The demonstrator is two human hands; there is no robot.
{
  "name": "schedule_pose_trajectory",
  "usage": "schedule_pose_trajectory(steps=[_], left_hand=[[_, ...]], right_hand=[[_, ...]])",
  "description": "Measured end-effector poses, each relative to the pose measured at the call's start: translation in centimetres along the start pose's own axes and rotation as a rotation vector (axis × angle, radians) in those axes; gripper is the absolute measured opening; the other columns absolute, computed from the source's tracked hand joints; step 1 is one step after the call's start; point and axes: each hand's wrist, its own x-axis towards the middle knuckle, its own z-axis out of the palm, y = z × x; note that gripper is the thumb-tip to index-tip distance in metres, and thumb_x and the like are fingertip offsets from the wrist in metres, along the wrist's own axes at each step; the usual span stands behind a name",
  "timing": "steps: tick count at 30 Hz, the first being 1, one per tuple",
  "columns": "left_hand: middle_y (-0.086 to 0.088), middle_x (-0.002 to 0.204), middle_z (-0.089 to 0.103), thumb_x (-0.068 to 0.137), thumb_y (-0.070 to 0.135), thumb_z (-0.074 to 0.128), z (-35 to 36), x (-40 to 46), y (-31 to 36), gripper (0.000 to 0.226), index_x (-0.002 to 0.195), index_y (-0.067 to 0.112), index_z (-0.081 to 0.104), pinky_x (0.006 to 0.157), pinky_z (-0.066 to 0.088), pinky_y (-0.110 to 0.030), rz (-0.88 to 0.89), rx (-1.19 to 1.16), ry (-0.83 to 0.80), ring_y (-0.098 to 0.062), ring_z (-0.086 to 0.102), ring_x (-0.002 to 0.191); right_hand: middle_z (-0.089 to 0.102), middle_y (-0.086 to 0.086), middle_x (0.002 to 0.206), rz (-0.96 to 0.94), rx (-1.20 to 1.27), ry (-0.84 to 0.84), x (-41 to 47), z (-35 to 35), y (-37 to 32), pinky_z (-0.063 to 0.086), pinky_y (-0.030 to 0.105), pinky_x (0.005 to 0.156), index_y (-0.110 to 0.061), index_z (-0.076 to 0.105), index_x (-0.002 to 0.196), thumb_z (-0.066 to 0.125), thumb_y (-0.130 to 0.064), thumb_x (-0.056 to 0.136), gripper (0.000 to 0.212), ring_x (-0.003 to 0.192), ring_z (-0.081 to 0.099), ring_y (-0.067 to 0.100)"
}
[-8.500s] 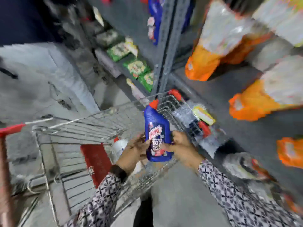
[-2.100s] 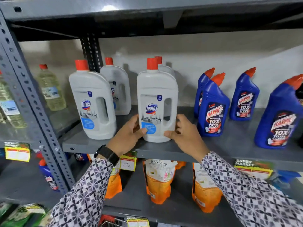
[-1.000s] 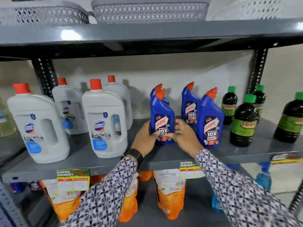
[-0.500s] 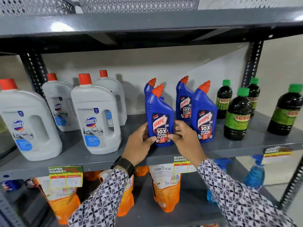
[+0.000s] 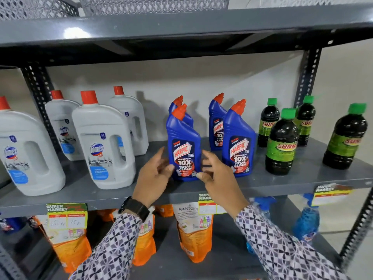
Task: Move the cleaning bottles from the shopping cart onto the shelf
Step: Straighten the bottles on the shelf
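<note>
A blue Harpic bottle [image 5: 184, 142] with an orange cap stands upright near the front of the grey shelf [image 5: 298, 184]. My left hand [image 5: 153, 176] is at its left side and my right hand [image 5: 219, 178] at its right. Both have fingers spread, with only the thumb tips at the bottle's lower edges. Three more Harpic bottles stand beside and behind it, the nearest [image 5: 239, 148] just to the right. The shopping cart is out of view.
Several white Domex bottles [image 5: 103, 146] fill the shelf's left part, and dark green-capped bottles [image 5: 282, 144] the right. Orange refill pouches [image 5: 194, 237] and blue spray bottles [image 5: 305, 221] sit on the shelf below. Mesh baskets [image 5: 153, 5] rest on the shelf above.
My hands, which gripped the blue Harpic bottle half a second ago, have loosened and spread. The bottle now stands by itself on the shelf. The view has moved slightly closer.
</note>
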Motion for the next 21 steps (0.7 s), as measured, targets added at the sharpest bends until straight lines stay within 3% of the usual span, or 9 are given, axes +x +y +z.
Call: schedule_pose_trajectory(steps=[3,5,10,12,13,15,17,19,21], left_hand=[[0.007,0.121,0.071,0.097,0.012,0.061,1.4,-2.0,1.1,0.049,0.142,0.03,0.054,0.098,0.057,-0.041,-0.016,0.005,0.33,-0.007,0.066,0.106],[0.008,0.109,0.075,0.095,0.01,0.062,3.4,-3.3,2.4,0.039,0.127,0.033,0.066,0.093,0.06,-0.049,0.011,-0.069,0.408,-0.012,0.07,0.099],[0.002,0.093,0.081,0.096,0.013,0.064,13.2,-4.9,8.5,0.024,0.103,0.033,0.076,0.079,0.065,-0.044,0.094,-0.184,0.2,-0.017,0.077,0.082],[0.006,0.103,0.081,0.093,0.023,0.064,17.9,-4.7,10.1,0.025,0.115,0.029,0.074,0.088,0.063,-0.046,0.108,-0.151,0.068,-0.013,0.077,0.093],[0.009,0.113,0.078,0.091,0.028,0.062,20.1,-4.4,10.7,0.037,0.127,0.026,0.07,0.096,0.059,-0.045,0.113,-0.099,0.006,-0.008,0.074,0.103],[0.007,0.126,0.069,0.092,0.036,0.058,23.2,-3.6,11.1,0.06,0.149,0.017,0.049,0.107,0.052,-0.04,0.121,0.058,-0.066,-0.003,0.063,0.117],[-0.005,0.136,0.066,0.099,0.036,0.054,25.6,-2.7,11.9,0.069,0.159,0.016,0.028,0.107,0.049,-0.038,0.098,0.151,-0.088,-0.012,0.06,0.126],[0.001,0.145,0.059,0.102,0.033,0.052,27.0,-1.7,12.5,0.069,0.162,0.027,0.018,0.109,0.047,-0.035,0.086,0.134,-0.1,-0.015,0.057,0.133],[0.008,0.144,0.059,0.101,0.029,0.054,27.5,-0.4,12.7,0.065,0.158,0.037,0.024,0.113,0.044,-0.036,0.091,0.081,-0.092,-0.012,0.058,0.131]], right_hand=[[0.064,-0.009,0.136,-0.074,-0.022,0.029,-1.7,-3.3,0.8,0.048,0.016,0.098,-0.029,0.043,0.154,0.068,-0.015,0.097,0.063,0.119,0.063,0.003],[0.068,-0.009,0.126,-0.118,0.013,0.095,-2.4,-6.2,1.9,0.052,0.015,0.096,-0.028,0.051,0.147,0.07,-0.013,0.096,0.056,0.111,0.068,0.002],[0.076,0.0,0.111,-0.192,0.074,0.356,-2.7,-14.4,6.3,0.054,0.01,0.082,-0.016,0.066,0.13,0.072,-0.002,0.091,0.042,0.096,0.073,0.003],[0.074,0.003,0.112,-0.182,0.052,0.476,-2.5,-17.8,7.9,0.048,0.002,0.078,-0.01,0.065,0.128,0.073,0.0,0.089,0.041,0.094,0.072,0.007],[0.07,0.003,0.116,-0.167,0.035,0.502,-2.2,-19.3,8.8,0.048,0.003,0.08,-0.009,0.062,0.13,0.074,-0.001,0.088,0.044,0.097,0.07,0.01],[0.059,-0.002,0.128,-0.103,-0.005,0.427,-1.1,-21.1,10.6,0.052,0.019,0.092,-0.013,0.053,0.14,0.078,-0.005,0.086,0.06,0.111,0.064,0.014],[0.054,-0.004,0.138,-0.009,0.0,0.216,0.3,-22.4,11.9,0.05,0.036,0.104,-0.018,0.044,0.149,0.081,-0.01,0.084,0.075,0.124,0.058,0.016],[0.058,-0.003,0.139,0.041,0.079,0.033,1.3,-23.2,12.6,0.049,0.04,0.108,-0.021,0.04,0.153,0.082,-0.009,0.083,0.082,0.126,0.06,0.016],[0.066,-0.006,0.126,0.047,0.114,-0.034,1.9,-23.5,12.9,0.054,0.038,0.106,-0.02,0.044,0.151,0.081,-0.008,0.084,0.078,0.112,0.068,0.009]])
